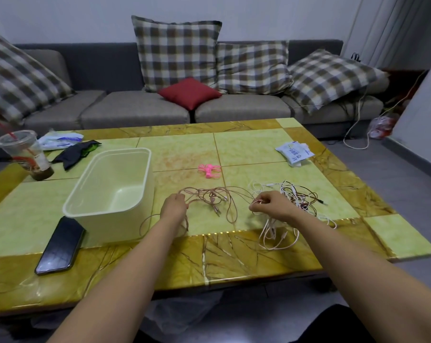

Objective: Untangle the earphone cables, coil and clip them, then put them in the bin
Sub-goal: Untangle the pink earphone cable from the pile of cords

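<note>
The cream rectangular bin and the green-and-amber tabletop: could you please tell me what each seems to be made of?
The cream rectangular bin looks like moulded plastic, satin: thin even walls, rounded corners. The green-and-amber tabletop looks like polished marble or marble-look tile: veining, straight joints, glossy reflections; I cannot tell which.

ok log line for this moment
stage: untangling | left hand: grips pink cable | right hand: pinches tangle | bin: empty | clips: unused
</note>
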{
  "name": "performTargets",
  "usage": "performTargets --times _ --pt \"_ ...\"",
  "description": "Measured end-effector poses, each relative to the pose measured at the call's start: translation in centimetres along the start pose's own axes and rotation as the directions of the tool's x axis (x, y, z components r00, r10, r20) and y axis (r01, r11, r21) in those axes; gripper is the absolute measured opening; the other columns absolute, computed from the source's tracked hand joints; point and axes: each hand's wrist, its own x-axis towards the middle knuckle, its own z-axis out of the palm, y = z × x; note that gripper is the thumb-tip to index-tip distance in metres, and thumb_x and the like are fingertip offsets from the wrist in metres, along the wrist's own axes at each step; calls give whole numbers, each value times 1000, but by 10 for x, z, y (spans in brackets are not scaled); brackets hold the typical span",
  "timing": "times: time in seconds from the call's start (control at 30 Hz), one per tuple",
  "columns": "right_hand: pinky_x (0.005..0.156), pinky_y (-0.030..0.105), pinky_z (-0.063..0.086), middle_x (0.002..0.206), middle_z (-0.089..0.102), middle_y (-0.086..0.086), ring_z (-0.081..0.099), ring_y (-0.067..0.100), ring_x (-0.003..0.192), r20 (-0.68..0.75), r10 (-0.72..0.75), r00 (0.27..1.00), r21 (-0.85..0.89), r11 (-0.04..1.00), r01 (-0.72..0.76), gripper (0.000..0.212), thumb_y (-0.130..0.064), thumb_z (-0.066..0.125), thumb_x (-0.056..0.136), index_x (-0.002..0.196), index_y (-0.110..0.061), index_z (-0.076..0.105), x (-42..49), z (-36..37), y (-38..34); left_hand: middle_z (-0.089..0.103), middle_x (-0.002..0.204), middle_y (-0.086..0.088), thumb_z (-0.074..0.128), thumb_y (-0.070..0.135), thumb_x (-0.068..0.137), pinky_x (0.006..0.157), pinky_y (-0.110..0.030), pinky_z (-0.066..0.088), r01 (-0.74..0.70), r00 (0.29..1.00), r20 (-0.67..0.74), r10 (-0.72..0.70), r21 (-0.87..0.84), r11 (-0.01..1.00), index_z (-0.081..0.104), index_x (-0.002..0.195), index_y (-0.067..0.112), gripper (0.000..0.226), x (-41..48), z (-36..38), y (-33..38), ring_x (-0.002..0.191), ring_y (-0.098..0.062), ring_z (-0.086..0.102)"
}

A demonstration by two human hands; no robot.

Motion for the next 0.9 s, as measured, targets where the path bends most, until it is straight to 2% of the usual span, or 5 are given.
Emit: performTargets --times 0.23,0.4,0.5,0.7,0.9 --pt "70 25 43 75 58 -2 53 12 72 13 -38 999 97 995 36 14 -20 76 84 89 -10 67 -1 2 -1 35 140 -11 58 0 81 110 -36 26 -295 889 -172 424 493 818 44 135 14 57 -23 10 15 132 -28 30" --pt "68 25 39 75 53 -3 48 12 71 84 -71 994 85 994 63 18 -17 76 84 96 -8 65 -5 3 -2 44 139 1 55 9 82 114 -34 19 -800 577 399 712 453 394 44 136 19 56 -45 36 25 134 -17 31" --pt "79 31 43 90 60 4 54 15 83 182 -114 977 81 992 101 18 -14 69 87 103 -9 66 -12 0 -6 50 139 -3 53 27 89 110 -39 26 -729 677 469 567 533 429 35 146 18 61 -40 58 19 132 -24 40" --pt "87 23 44 119 59 -6 54 7 109 201 -102 974 127 989 78 32 -22 44 96 122 -18 63 -21 -17 -2 62 125 -5 47 31 97 103 -44 30 -568 797 501 336 811 140 51 124 26 28 -22 55 -4 124 -29 44" --pt "75 30 48 88 68 -3 62 14 83 -74 -84 994 28 996 86 16 -24 60 93 88 -18 73 -8 -21 11 62 116 -2 45 11 92 91 -38 37 -480 784 401 473 875 54 50 119 24 31 -18 35 -7 112 -27 51"
